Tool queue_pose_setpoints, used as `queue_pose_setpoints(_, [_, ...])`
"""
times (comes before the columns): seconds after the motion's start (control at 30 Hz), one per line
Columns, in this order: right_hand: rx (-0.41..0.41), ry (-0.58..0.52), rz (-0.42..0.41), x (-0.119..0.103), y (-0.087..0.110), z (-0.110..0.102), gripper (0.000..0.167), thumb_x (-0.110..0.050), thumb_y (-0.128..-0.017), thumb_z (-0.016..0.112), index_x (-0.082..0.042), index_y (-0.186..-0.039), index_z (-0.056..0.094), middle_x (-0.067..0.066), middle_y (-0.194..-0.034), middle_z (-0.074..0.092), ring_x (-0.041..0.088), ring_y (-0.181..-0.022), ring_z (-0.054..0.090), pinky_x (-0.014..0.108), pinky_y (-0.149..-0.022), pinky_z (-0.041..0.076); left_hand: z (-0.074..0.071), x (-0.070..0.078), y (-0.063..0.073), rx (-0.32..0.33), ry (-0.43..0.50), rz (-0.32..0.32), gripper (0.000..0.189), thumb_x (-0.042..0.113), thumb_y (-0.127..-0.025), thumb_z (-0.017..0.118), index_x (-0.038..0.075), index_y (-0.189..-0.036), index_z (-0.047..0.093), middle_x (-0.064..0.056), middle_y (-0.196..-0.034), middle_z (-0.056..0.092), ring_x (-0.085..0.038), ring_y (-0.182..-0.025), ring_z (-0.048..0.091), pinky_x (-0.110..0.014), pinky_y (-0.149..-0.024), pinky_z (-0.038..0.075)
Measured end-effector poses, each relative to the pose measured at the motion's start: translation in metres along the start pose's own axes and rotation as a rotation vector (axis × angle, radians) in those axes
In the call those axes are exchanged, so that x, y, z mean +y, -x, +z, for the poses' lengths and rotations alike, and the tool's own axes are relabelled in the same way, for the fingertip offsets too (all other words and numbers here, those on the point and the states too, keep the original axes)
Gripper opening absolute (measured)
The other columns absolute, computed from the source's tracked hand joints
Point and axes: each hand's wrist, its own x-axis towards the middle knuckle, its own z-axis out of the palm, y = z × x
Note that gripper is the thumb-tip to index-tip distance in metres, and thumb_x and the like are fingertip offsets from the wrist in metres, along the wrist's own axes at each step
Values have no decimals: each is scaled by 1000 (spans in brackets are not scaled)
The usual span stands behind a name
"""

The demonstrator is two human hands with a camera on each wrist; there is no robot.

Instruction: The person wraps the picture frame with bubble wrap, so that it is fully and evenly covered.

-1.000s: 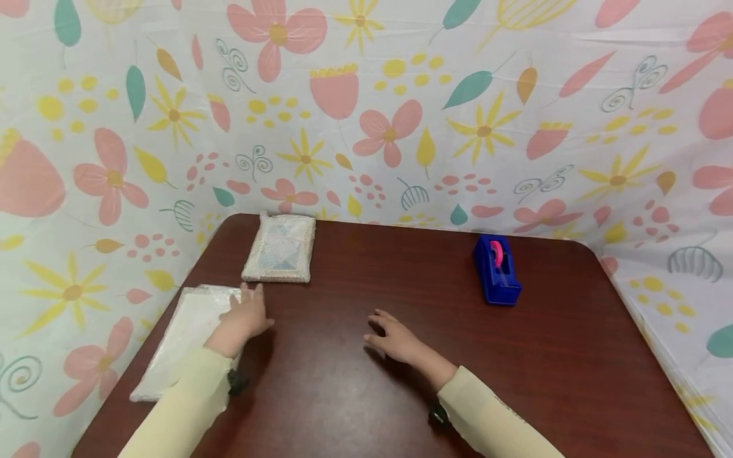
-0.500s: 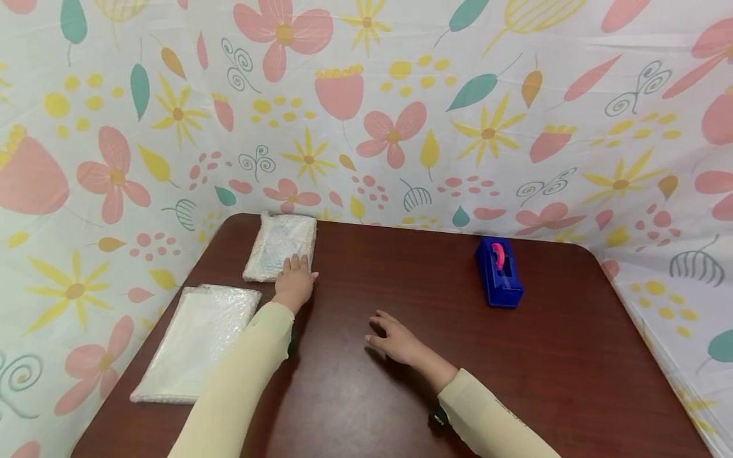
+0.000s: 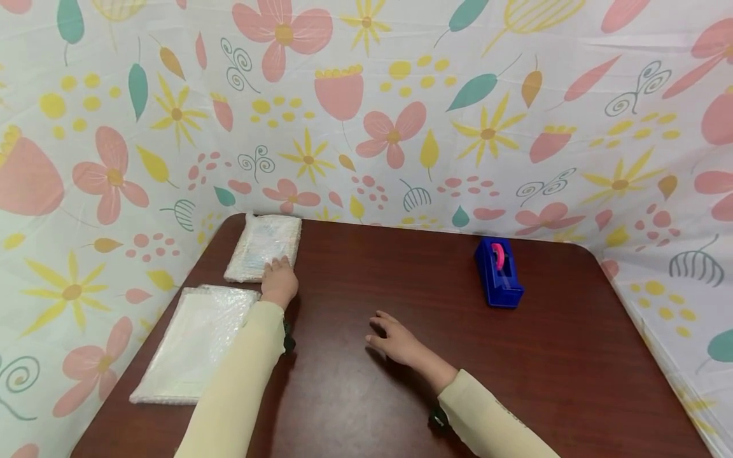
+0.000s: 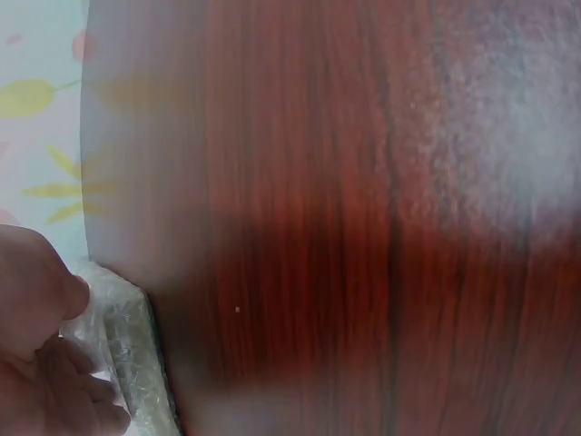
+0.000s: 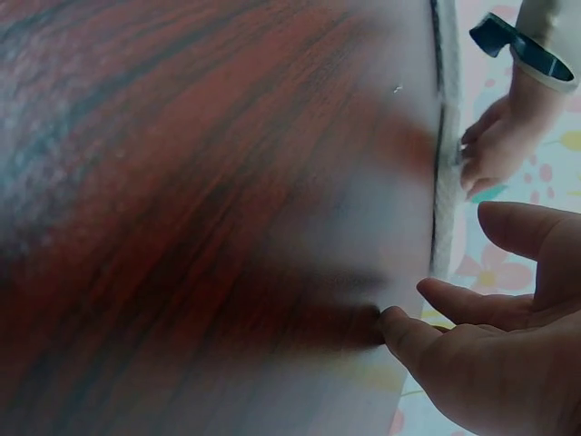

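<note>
At the back left of the table lies a small flat bubble-wrapped package point(image 3: 262, 236), its contents showing faintly bluish through the plastic. My left hand point(image 3: 280, 281) touches its near right corner, fingertips laid over the top. In the left wrist view the package's wrapped edge point(image 4: 136, 354) runs along beside the hand point(image 4: 41, 336). Nearer me, partly under my left sleeve, is a larger flat bubble-wrapped package point(image 3: 191, 343), whitish inside. My right hand point(image 3: 397, 342) is low over the middle of the table, fingers loosely bent and holding nothing; the right wrist view shows its thumb and fingers point(image 5: 508, 336) apart.
The dark wooden table point(image 3: 366, 394) has rounded back corners. Toward its back right stands a blue tape dispenser point(image 3: 498, 272) with a pink core. A flower-printed cloth point(image 3: 366, 114) hangs close behind the table and along both sides.
My left hand went from over the larger package to the smaller one, then slid it a little to the left. The right hand has stayed in place.
</note>
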Motion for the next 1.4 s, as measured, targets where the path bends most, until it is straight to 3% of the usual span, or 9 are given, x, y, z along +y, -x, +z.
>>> queue_pose_setpoints(0.13, [-2,2,1,0,0,0,53,-19,-101,62,5,-146,51,26,-164,35,46,-152,33,61,-122,33,-2,-5,-1,18,15,-18,54,2,-106,20,-15,-157,18,-41,-163,16,-57,-155,13,-61,-129,19])
queue_pose_setpoints(0.33, [-4,6,1,1,-1,0,52,-20,-101,61,5,-146,51,25,-164,34,45,-152,33,61,-122,34,-2,-13,-3,133,0,-27,53,4,-104,25,-16,-152,29,-43,-157,30,-59,-150,26,-66,-124,29])
queue_pose_setpoints(0.5, [0,4,-2,0,0,1,52,-19,-101,62,6,-145,52,25,-163,36,45,-152,34,61,-122,34,-5,-21,-2,182,19,-45,49,3,-104,27,-19,-148,33,-45,-152,35,-60,-147,31,-66,-120,36])
queue_pose_setpoints(0.83, [5,-8,0,2,1,1,53,-20,-100,63,6,-145,53,25,-163,37,45,-152,35,60,-122,34,-11,-34,-7,121,69,-68,52,4,-103,25,-17,-151,26,-44,-157,25,-59,-151,20,-66,-124,28])
queue_pose_setpoints(1.03, [0,-17,5,1,1,-1,53,-20,-100,62,5,-146,52,24,-164,35,44,-153,33,60,-122,33,-10,-35,-9,108,92,-62,56,6,-103,24,-15,-154,22,-43,-161,19,-59,-153,15,-66,-126,23])
queue_pose_setpoints(1.4, [44,-83,-14,4,5,0,46,-18,-102,60,2,-143,56,25,-161,40,45,-149,39,61,-120,37,-16,-38,-6,24,139,-68,66,11,-100,30,-9,-160,12,-38,-167,4,-56,-156,0,-67,-128,17])
